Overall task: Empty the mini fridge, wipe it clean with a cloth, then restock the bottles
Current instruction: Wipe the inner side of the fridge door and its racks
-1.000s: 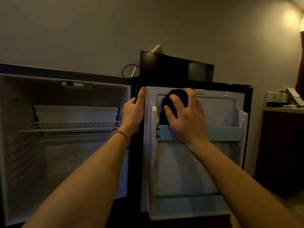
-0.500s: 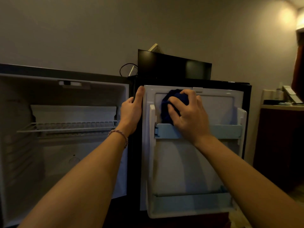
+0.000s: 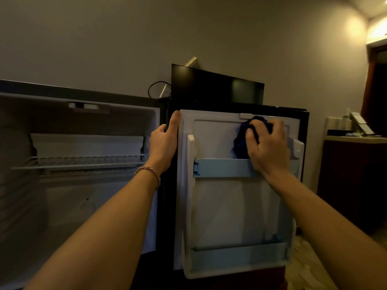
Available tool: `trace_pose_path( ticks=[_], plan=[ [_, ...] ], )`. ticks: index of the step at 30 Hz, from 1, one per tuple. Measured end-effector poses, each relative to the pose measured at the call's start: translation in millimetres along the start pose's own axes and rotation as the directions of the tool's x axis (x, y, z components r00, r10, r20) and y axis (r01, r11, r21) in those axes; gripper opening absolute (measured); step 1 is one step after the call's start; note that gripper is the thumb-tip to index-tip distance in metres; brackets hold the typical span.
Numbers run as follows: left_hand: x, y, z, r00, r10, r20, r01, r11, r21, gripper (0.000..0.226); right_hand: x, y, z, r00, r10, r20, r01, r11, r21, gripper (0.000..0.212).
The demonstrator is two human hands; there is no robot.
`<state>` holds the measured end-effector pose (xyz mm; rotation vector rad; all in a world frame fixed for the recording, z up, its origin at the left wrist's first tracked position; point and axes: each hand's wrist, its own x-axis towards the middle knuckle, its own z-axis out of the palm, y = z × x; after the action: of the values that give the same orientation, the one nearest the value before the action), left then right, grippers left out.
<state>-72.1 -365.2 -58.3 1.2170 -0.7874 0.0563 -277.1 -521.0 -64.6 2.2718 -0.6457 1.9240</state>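
Observation:
The mini fridge (image 3: 79, 197) stands open on the left, with one wire shelf (image 3: 79, 161) and no bottles in sight. Its door (image 3: 219, 206) is swung fully open to the right, inner white liner facing me, with an upper blue bin (image 3: 222, 167) and a lower bin (image 3: 238, 256). My left hand (image 3: 165, 143) grips the door's hinge-side edge near the top. My right hand (image 3: 267, 147) presses a dark blue cloth (image 3: 241, 141) against the liner above the upper bin, towards the door's right side. The hand covers most of the cloth.
A black monitor (image 3: 215, 86) and cables (image 3: 157, 91) sit behind the fridge top. A dark wooden counter (image 3: 354, 181) with small items stands at the right. Pale floor (image 3: 310, 266) shows below the door's right corner.
My right hand has slid the cloth rightwards along the upper part of the door liner, from its left side to its right. My left hand keeps its grip on the door edge.

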Motion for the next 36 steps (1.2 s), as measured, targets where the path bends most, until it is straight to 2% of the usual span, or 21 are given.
trace_pose_path(
  ticks=[3, 6, 8, 11, 15, 19, 23, 27, 30, 33, 36],
  plan=[
    [-2.5, 2.0, 0.2, 1.000, 0.003, -0.005, -0.003, 1.000, 0.018, 0.114, -7.6, -39.4, 12.2, 0.998, -0.061, -0.006, 0.062, 0.996, 0.061, 0.046],
    [-7.7, 7.1, 2.2, 0.999, 0.024, -0.025, -0.023, 0.999, 0.044, 0.091, -14.3, -87.5, 26.5, 0.989, -0.149, 0.015, 0.147, 0.986, 0.081, 0.038],
    [-8.8, 8.5, 3.4, 0.999, 0.036, -0.038, -0.034, 0.998, 0.061, 0.083, -15.2, -107.2, 30.0, 0.986, -0.166, -0.004, 0.166, 0.984, 0.065, 0.033],
    [-8.9, 9.0, 2.9, 0.999, 0.023, -0.025, -0.022, 0.998, 0.066, 0.084, -16.1, -106.5, 26.3, 0.979, -0.204, -0.007, 0.204, 0.976, 0.076, 0.027],
    [-5.2, 5.6, 1.4, 1.000, 0.004, -0.011, -0.004, 1.000, 0.029, 0.091, -11.7, -85.1, 19.7, 0.958, -0.286, 0.030, 0.286, 0.958, 0.003, 0.026],
    [-3.1, 2.9, -1.2, 1.000, 0.016, 0.007, -0.016, 1.000, 0.010, 0.112, -5.3, -53.3, 10.9, 0.966, -0.253, 0.055, 0.257, 0.963, -0.082, 0.031],
    [-4.1, 3.2, -1.2, 0.999, 0.016, 0.031, -0.016, 1.000, -0.008, 0.117, 4.5, -6.1, -1.8, 0.982, -0.190, 0.014, 0.188, 0.957, -0.223, 0.035],
    [-3.4, 1.7, -1.0, 1.000, 0.004, 0.013, -0.004, 1.000, -0.002, 0.118, 7.9, 27.0, -8.2, 0.996, -0.081, -0.034, 0.071, 0.970, -0.232, 0.036],
    [-3.1, 2.5, -0.1, 1.000, -0.007, -0.014, 0.008, 1.000, 0.016, 0.113, 5.7, 23.7, -3.2, 0.997, -0.074, -0.014, 0.070, 0.980, -0.188, 0.036],
    [-6.4, 5.5, 2.1, 0.999, 0.012, -0.030, -0.011, 0.999, 0.034, 0.098, 5.6, 9.9, 3.5, 0.998, -0.069, -0.005, 0.066, 0.977, -0.204, 0.042],
    [-4.2, 3.4, 1.7, 0.999, 0.017, -0.040, -0.016, 1.000, 0.026, 0.111, 2.2, -12.7, 8.7, 0.994, -0.107, 0.026, 0.109, 0.977, -0.183, 0.041]
  ],
)
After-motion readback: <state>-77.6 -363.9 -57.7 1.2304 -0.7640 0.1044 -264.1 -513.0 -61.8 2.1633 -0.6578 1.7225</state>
